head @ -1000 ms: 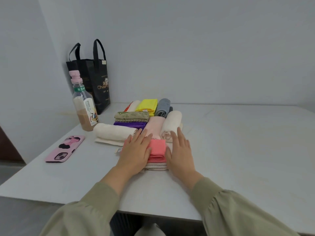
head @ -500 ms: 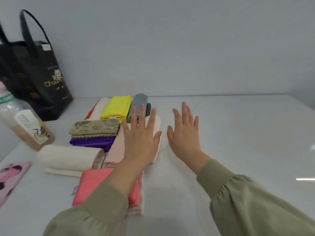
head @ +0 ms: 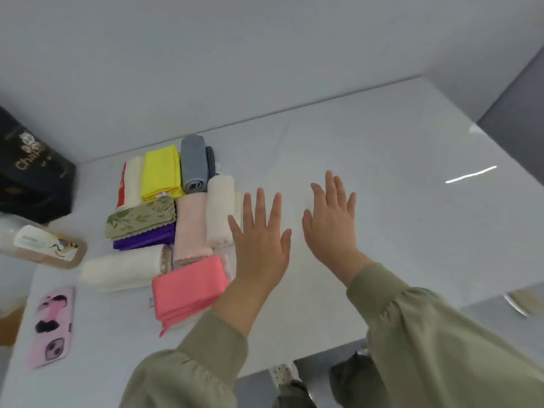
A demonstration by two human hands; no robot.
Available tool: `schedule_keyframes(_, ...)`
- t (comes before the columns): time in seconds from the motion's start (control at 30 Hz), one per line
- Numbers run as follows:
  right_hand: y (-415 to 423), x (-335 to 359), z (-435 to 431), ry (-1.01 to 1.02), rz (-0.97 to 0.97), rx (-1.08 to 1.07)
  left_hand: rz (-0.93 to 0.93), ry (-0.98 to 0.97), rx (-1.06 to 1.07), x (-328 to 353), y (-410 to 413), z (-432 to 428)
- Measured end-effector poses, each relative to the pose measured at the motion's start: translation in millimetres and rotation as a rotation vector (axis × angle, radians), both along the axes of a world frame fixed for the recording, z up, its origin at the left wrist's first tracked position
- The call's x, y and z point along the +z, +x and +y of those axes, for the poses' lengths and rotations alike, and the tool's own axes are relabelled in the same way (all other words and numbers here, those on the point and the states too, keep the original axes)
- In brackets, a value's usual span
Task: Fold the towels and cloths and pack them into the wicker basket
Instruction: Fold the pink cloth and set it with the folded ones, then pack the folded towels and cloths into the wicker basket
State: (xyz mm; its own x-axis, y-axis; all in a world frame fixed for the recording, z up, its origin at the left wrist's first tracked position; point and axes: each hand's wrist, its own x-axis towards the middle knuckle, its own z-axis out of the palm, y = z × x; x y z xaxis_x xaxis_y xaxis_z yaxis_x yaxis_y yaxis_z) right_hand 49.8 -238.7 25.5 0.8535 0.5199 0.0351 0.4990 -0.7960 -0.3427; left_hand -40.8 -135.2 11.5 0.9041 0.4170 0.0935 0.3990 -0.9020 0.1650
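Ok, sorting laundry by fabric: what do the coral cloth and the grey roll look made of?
Coral cloth: smooth, matte, thin folded layers, likely microfibre. Grey roll: thicker, soft nap, spiral end visible, probably terry or fleece.

Folded and rolled towels lie clustered, coral cloth nearest

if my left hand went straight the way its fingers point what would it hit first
The left hand looks to have a free way over bare white table to the grey wall; height unclear.
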Motion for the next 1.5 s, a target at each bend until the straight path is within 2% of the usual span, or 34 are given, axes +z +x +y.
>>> schedule_keyframes(0.17,8.6,-5.1,-62.6,-0.063,0.060,-0.097,0.112,-0.047,-0.111,4.4,22.7,-60.7)
schedule_keyframes(0.33,32.5,-10.0,-152.6,-0.097,0.115,-0.209,0.181,-0.016,-0.187,4.3,58.0,-142.8)
schedule_keyframes(0.53,99.9,-15.7,-291.7,-0.128,0.089,-0.283,0.198,0.006,-0.290,-7.5,129.9,-270.7)
schedule_keyframes(0.73,171.7,-18.5,-432.6,-0.143,0.134,-0.306,0.237,0.037,-0.289,-1.8,204.8,-409.5)
schedule_keyframes(0.87,210.1,-11.2,-497.1,-0.125,0.126,-0.313,0.274,0.091,-0.342,3.8,242.8,-468.3)
schedule_keyframes(1.03,266.9,0.4,-529.9,-0.056,0.073,-0.196,0.271,0.135,-0.292,12.3,297.6,-483.6)
schedule_keyframes(1.17,336.8,10.4,-539.2,-0.092,0.026,-0.134,0.211,0.109,-0.249,14.0,355.4,-488.8)
schedule_keyframes(1.5,494.6,53.2,-586.6,-0.146,-0.072,-0.107,0.071,0.019,-0.218,33.6,514.1,-546.8)
